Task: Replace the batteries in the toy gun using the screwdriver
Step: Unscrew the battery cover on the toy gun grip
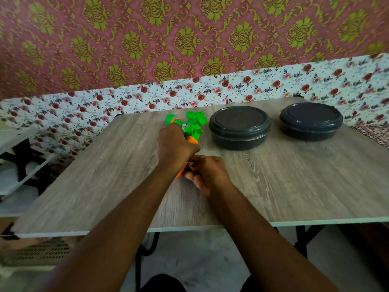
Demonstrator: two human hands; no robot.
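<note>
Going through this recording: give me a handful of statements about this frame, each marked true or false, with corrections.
1. The left hand grips the toy gun. True.
2. Both round containers have their lids off. False: the left container and the right container both have their lids on.
3. The toy gun is blue and red. False: it is green and orange.
4. Both containers stand on the table, to the right of the toy gun. True.
5. The right hand rests flat on a container lid. False: its curled fingers are at the gun's orange end, apart from the containers.
</note>
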